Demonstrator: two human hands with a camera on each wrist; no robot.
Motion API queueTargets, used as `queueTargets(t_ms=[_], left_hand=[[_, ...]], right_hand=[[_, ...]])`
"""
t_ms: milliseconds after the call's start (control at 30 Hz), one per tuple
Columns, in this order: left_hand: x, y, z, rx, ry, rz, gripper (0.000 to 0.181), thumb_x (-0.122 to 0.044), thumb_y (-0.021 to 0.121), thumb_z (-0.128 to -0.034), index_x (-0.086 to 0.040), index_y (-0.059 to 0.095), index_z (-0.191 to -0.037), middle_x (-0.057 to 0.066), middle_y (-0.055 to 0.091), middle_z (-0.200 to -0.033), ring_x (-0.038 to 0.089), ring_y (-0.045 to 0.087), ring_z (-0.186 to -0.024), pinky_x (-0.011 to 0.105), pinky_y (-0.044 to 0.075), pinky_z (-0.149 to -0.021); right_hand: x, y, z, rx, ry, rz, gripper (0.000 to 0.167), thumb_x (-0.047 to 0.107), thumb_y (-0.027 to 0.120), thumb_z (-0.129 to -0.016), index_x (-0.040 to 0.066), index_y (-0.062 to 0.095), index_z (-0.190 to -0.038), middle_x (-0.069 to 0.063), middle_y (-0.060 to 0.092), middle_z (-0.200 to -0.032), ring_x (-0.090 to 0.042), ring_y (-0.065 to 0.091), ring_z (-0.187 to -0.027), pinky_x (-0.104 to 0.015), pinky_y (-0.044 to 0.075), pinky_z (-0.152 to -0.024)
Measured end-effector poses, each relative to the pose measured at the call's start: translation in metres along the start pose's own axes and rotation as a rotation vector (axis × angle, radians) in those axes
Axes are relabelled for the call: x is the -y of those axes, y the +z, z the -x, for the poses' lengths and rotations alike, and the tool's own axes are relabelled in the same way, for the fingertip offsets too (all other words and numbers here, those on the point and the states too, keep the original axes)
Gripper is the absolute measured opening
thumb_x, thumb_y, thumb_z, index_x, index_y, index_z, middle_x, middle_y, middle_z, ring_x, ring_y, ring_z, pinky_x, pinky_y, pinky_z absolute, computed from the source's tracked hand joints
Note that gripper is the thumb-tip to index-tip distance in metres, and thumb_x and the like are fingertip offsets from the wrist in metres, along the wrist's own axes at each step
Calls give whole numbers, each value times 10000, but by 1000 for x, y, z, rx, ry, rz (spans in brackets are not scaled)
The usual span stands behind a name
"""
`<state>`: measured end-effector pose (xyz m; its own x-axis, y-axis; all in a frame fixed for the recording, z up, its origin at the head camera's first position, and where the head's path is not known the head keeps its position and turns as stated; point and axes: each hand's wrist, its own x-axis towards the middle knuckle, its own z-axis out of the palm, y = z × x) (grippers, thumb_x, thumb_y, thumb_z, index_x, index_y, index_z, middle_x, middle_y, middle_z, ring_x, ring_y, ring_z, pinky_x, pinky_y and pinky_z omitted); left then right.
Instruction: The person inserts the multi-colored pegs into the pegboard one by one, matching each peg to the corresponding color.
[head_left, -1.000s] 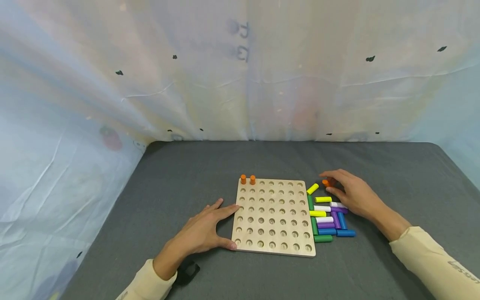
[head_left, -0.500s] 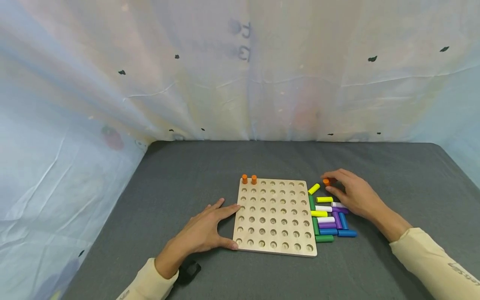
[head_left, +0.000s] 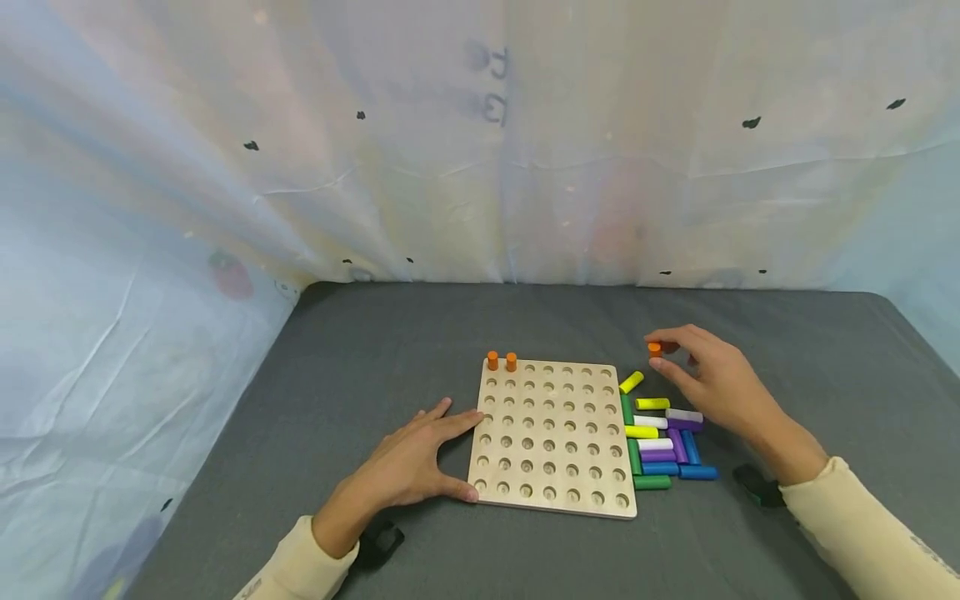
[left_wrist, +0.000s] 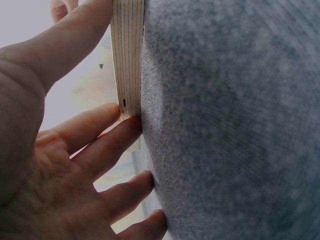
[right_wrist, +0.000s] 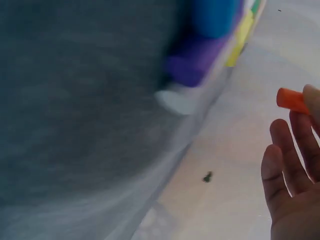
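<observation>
A square wooden pegboard (head_left: 558,417) with rows of round holes lies on the dark grey cloth. Two orange pegs (head_left: 512,362) stand upright in its far left corner holes. Along the board's left edge rests my left hand (head_left: 408,458), thumb and index finger spread and touching the side; the left wrist view shows its straight fingers (left_wrist: 110,147) against the layered wood edge. Right of the board, my right hand (head_left: 716,379) pinches an orange peg (head_left: 655,350) between thumb and fingers, above the cloth. In the right wrist view that orange peg (right_wrist: 291,100) sticks out past the thumb.
Beside the board's right edge lie several loose pegs: yellow pegs (head_left: 652,403), green pegs (head_left: 652,482), white pegs (head_left: 655,445), purple pegs (head_left: 658,456) and blue pegs (head_left: 698,472). A pale printed curtain (head_left: 570,167) hangs behind the table (head_left: 420,333).
My right hand has lifted slightly away from the loose pegs, raising the orange peg it pinches. The left hand stays at the board's edge. The head view has shifted a little.
</observation>
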<state>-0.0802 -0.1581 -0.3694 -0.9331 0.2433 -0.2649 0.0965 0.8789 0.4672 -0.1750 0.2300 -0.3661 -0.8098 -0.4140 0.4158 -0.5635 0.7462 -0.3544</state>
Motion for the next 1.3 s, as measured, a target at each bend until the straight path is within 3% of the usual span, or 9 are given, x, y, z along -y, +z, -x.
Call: queueTargets(t_ms=[333, 533, 733, 1067, 1300], left_hand=[[2, 2, 1, -9, 14, 0, 970, -538, 891, -627, -446, 436, -1479, -51, 385, -1597, 506, 287, -1461, 780, 292, -1020], [2, 0, 2, -15, 19, -6, 972, -522, 894, -621, -429, 445, -1479, -18, 381, -1600, 532, 293, -1445, 769, 312, -1016], [1, 1, 0, -12, -9, -5, 966, -547, 891, -606, -485, 438, -1458, 143, 299, -1626, 578, 312, -1412, 772, 331, -991], [2, 4, -4, -10, -39, -11, 969, -577, 889, -580, -516, 440, -1436, 156, 302, -1624, 584, 315, -1407, 780, 328, -986], [1, 3, -5, 0, -60, -16, 971, -591, 887, -570, -534, 437, -1429, 143, 300, -1627, 576, 316, -1412, 786, 322, -982]], right_hand=[[32, 11, -22, 77, 25, -130, 297, 219, 680, -958, 149, 644, -1245, -7, 683, -1131, -210, 635, -1005, -452, 504, -821], [45, 20, -37, 101, -5, -199, 302, 258, 683, -955, 180, 651, -1244, -1, 693, -1159, -213, 646, -1037, -463, 514, -842], [54, 32, -49, 139, -11, -201, 314, 286, 683, -951, 195, 652, -1250, 8, 687, -1157, -192, 629, -1060, -468, 516, -870], [63, 50, -70, 174, -52, -246, 314, 261, 703, -936, 196, 662, -1240, 35, 700, -1138, -171, 644, -1035, -401, 498, -830], [73, 61, -82, 253, -62, -262, 329, 275, 682, -951, 162, 665, -1259, 35, 702, -1123, -166, 652, -1016, -373, 498, -794]])
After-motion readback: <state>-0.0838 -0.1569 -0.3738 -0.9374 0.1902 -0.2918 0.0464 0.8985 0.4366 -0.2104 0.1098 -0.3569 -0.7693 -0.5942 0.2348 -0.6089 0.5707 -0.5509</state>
